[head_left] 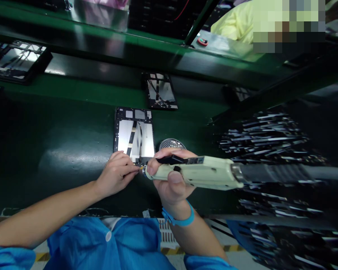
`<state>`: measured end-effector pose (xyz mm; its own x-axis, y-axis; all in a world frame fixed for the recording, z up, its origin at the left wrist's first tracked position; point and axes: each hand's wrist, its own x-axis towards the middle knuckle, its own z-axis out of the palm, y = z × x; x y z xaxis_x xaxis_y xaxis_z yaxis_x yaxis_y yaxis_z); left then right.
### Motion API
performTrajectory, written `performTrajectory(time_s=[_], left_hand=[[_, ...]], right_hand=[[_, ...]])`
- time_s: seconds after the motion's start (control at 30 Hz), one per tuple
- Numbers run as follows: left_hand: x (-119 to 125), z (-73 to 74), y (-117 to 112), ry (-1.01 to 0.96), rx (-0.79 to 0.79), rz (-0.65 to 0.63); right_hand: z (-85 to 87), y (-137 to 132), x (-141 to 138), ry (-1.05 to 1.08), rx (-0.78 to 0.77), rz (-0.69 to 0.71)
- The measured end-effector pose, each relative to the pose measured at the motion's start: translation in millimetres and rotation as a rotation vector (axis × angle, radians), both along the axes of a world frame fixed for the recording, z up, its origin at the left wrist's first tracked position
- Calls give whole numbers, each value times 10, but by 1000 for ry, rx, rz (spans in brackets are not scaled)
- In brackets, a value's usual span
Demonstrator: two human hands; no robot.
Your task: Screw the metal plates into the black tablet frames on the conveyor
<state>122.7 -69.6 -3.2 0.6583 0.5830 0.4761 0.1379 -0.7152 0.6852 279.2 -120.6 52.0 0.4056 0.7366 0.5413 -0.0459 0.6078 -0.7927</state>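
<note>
My right hand [173, 180] is wrapped round a pale green electric screwdriver [208, 173], held almost level, its tip pointing left and a grey cable running off to the right. Below the opened tablet [122, 137], my left hand [118, 170] has thumb and forefinger pinched together at the screwdriver's tip. What those fingers hold, if anything, is too small to make out. The tablet lies with its inside up, showing a silvery plate, a dark ribbon cable and a black frame. Both hands cover its lower edge.
Behind the right hand sits a round metal dish with holes [172, 143]. A second opened tablet [161, 91] lies farther back, and another tablet [19, 60] is at the far left. Many dark strips [266, 131] fill the right side. Someone in yellow [233, 22] is across the bench.
</note>
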Motion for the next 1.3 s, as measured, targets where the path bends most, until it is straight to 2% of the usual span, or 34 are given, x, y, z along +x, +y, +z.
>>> performTrajectory(time_s=[0.23, 0.43, 0.67, 0.93, 1.3], left_hand=[[8, -1, -3, 6, 0, 4], [-17, -39, -15, 46, -16, 19], [-25, -48, -15, 53, -35, 13], [-25, -54, -20, 70, -57, 6], [-3, -112, -43, 30, 107, 68]], right_hand=[[1, -8, -2, -7, -28, -14], [-12, -12, 36, -27, -62, -80], [-180, -25, 55, -22, -58, 15], [-201, -9, 51, -42, -78, 36], [-262, -14, 44, -83, -70, 55]])
